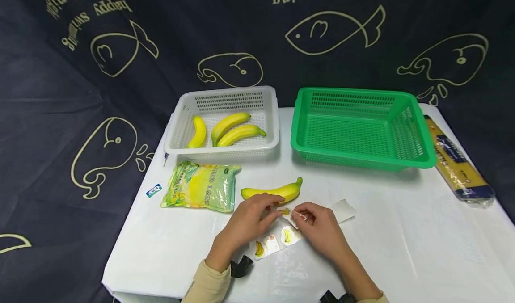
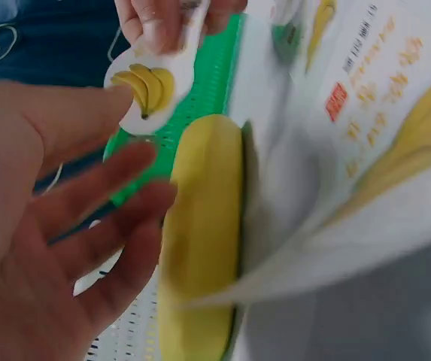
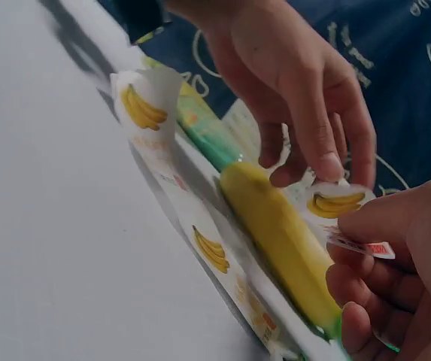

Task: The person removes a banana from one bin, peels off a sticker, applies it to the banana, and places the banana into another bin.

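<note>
My right hand (image 1: 319, 229) pinches a small white sticker (image 3: 335, 201) printed with bananas between thumb and fingers. The left hand (image 1: 251, 218) is just to its left, with its thumb tip right at the sticker's edge and its fingers spread apart from the thumb in the left wrist view. Below both hands, a white strip of banana stickers (image 1: 268, 246) lies on the table, partly hidden by the right hand. A single yellow banana (image 1: 277, 191) lies just beyond the hands, its curved tip pointing right.
A white basket (image 1: 221, 151) with three bananas (image 1: 229, 123) stands at the back left. Right of it is a green basket (image 1: 362, 160). A green-yellow packet (image 1: 201, 187) and a small blue-white sachet (image 1: 154, 190) lie left; a long yellow-navy package (image 1: 458, 160) lies at the right edge.
</note>
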`<state>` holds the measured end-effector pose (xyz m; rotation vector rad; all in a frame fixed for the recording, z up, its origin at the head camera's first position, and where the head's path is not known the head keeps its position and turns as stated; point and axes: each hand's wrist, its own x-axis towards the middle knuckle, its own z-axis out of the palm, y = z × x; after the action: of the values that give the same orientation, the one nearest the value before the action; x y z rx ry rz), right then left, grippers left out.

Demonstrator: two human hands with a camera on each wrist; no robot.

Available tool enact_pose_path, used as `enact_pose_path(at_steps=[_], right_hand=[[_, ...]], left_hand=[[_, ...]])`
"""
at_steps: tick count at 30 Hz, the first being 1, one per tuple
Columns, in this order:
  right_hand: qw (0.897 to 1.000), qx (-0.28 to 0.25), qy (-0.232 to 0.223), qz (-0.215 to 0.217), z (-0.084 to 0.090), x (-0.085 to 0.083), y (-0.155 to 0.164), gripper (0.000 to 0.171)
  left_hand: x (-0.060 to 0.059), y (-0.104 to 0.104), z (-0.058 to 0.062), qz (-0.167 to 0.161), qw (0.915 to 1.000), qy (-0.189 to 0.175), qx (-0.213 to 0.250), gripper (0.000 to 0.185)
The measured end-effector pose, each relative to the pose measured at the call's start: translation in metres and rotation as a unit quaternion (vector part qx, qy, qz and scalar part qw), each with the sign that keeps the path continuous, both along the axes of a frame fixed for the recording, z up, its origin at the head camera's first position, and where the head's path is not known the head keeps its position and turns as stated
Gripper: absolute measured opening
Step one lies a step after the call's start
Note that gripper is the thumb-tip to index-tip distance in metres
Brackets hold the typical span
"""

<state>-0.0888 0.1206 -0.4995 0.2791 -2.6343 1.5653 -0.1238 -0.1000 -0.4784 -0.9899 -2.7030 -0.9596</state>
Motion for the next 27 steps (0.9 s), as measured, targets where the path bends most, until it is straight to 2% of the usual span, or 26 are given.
enact_pose_path(at_steps=[5, 10, 12, 15, 18, 22, 24, 27], right_hand=[[0.991, -0.074, -0.092, -0.057, -0.001, -0.003, 0.007, 0.014], [0.972, -0.141, -0.169, -0.087, -0.005, -0.007, 0.009, 0.025], [0.964, -0.161, -0.191, -0.094, -0.006, -0.009, 0.008, 0.026], [0.955, -0.185, -0.21, -0.101, -0.008, -0.011, 0.005, 0.027], [0.947, -0.212, -0.218, -0.107, -0.009, -0.013, 0.002, 0.03], [0.934, -0.251, -0.227, -0.112, -0.01, -0.017, -0.001, 0.032], [0.931, -0.261, -0.228, -0.116, -0.01, -0.018, -0.003, 0.031], [0.931, -0.259, -0.224, -0.124, -0.009, -0.02, -0.005, 0.032]], left_hand=[[-0.01, -0.008, -0.006, 0.076, 0.9936, 0.06, -0.058, 0.04], [-0.016, -0.014, -0.014, 0.113, 0.9857, 0.055, -0.112, 0.042], [-0.014, -0.011, -0.015, 0.12, 0.9854, 0.033, -0.116, 0.042], [-0.009, -0.003, -0.014, 0.122, 0.9872, -0.021, -0.101, 0.049], [-0.003, 0.006, -0.012, 0.11, 0.9884, -0.066, -0.082, 0.055], [0.002, 0.014, -0.012, 0.093, 0.9887, -0.099, -0.062, 0.053], [0.003, 0.015, -0.012, 0.091, 0.9874, -0.121, -0.047, 0.049], [0.003, 0.015, -0.012, 0.094, 0.985, -0.144, -0.018, 0.045]])
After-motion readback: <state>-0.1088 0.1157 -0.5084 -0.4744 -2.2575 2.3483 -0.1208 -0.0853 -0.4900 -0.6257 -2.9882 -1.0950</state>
